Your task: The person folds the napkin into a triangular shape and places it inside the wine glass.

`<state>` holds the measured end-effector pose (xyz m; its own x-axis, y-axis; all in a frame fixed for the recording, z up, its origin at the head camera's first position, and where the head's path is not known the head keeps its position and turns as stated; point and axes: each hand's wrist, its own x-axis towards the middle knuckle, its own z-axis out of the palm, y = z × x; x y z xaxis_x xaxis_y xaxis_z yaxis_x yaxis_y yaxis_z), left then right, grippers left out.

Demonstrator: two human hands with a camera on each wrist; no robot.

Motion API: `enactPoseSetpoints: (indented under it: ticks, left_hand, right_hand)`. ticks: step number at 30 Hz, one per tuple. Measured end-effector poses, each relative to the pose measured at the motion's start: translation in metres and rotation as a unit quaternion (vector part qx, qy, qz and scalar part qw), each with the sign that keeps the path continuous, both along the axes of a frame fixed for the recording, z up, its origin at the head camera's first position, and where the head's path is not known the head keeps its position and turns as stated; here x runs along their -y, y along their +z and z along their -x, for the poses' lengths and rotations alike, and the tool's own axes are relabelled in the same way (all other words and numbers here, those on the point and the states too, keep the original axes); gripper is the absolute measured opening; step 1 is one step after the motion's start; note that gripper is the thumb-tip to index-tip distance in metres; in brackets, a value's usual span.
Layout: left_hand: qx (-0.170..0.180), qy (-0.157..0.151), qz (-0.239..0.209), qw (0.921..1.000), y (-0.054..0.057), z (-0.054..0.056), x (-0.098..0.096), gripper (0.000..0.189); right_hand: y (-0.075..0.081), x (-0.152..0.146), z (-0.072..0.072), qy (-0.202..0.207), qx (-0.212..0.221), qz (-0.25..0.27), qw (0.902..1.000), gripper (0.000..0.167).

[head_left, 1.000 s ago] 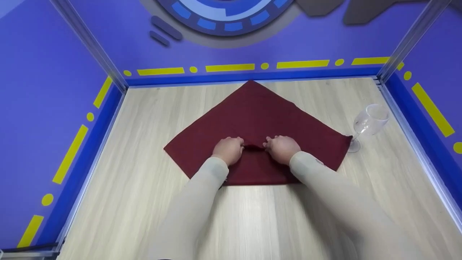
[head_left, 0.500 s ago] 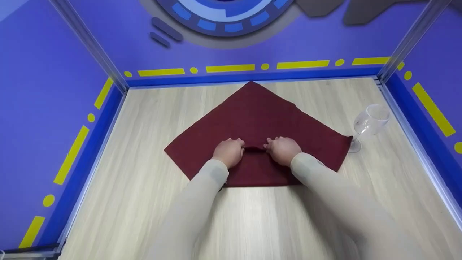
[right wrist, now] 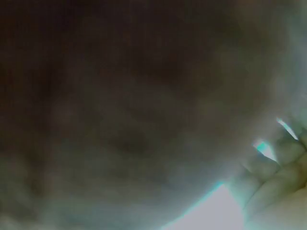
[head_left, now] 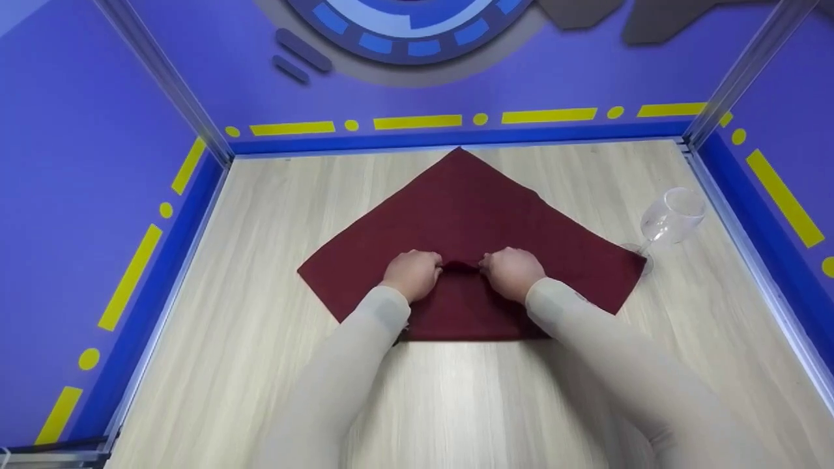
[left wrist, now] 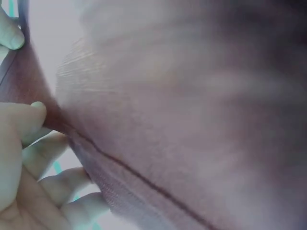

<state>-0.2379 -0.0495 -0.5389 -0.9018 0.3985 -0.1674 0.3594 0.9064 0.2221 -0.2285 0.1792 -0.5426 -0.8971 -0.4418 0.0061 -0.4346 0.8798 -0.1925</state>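
A dark red cloth napkin (head_left: 456,208) lies spread on the table, its far corner pointing at the back wall and a straight fold along the near side. My left hand (head_left: 412,275) pinches an edge of it near the middle; in the left wrist view the thumb and fingers (left wrist: 33,117) grip that hemmed edge. A short way to the right, my right hand (head_left: 513,273) pinches the same edge, which bows up between the two hands. Blurred cloth fills most of the right wrist view, with curled fingers (right wrist: 268,177) at the lower right.
A clear wine glass (head_left: 674,215) stands at the right, the napkin's right corner overlapping its foot. Blue panels (head_left: 417,91) with yellow marks close off the back and both sides of the pale wooden table (head_left: 215,312).
The napkin has slid slightly toward me and to the right. Its right corner now reaches further over the glass's foot. Both hands keep their pinch and barely move.
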Motion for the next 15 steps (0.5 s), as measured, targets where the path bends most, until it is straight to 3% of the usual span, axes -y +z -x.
enactPoseSetpoints:
  ticks: [6, 15]
  left_hand:
    - [-0.02, 0.028, -0.012, 0.9993, 0.004, 0.009, -0.001, 0.019]
    - [-0.056, 0.031, -0.025, 0.9977, 0.003, 0.02, -0.007, 0.018]
  right_hand:
    - [0.001, 0.001, 0.009, -0.024, -0.005, 0.027, 0.9993, 0.021]
    - [0.004, 0.008, 0.021, -0.035, -0.015, 0.046, 0.9982, 0.014]
